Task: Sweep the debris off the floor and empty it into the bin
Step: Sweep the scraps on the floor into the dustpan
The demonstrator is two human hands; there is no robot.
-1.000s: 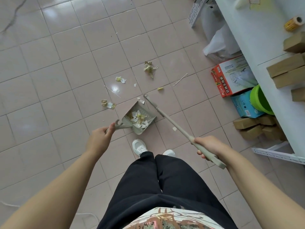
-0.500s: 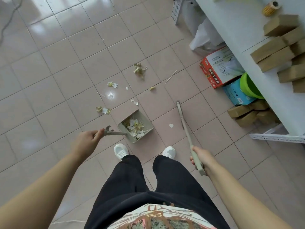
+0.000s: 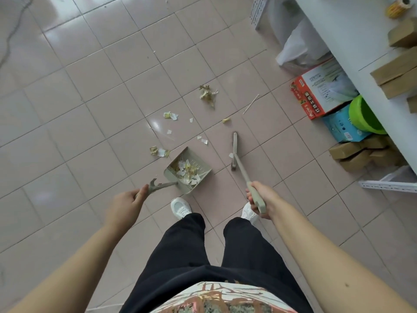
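The left hand (image 3: 126, 204), left of centre, has its fingers curled round the end of the dustpan (image 3: 199, 160) handle. The dustpan sits low at the middle of the frame, just above the left shoe (image 3: 179, 207), and holds a heap of white and yellow scraps (image 3: 188, 171). Whether it touches the floor (image 3: 90, 109) cannot be told.

The right hand (image 3: 261, 199), right of centre, grips the top of the broom (image 3: 242, 170) with its fingers wrapped round the handle. The broom head lies on the floor just right of the dustpan, apart from it.

More debris is on the tiles above the dustpan: a yellowish clump (image 3: 207, 93) at upper centre, paper bits (image 3: 170, 115) below and left of it, another bit (image 3: 159, 152) just beside the dustpan's upper left corner, and a thin stick (image 3: 251, 104) to the right.

A white desk (image 3: 352, 41) runs down the right edge. Under it stand a red box (image 3: 316, 93), a blue box (image 3: 343, 127) and a green tub (image 3: 363, 116).
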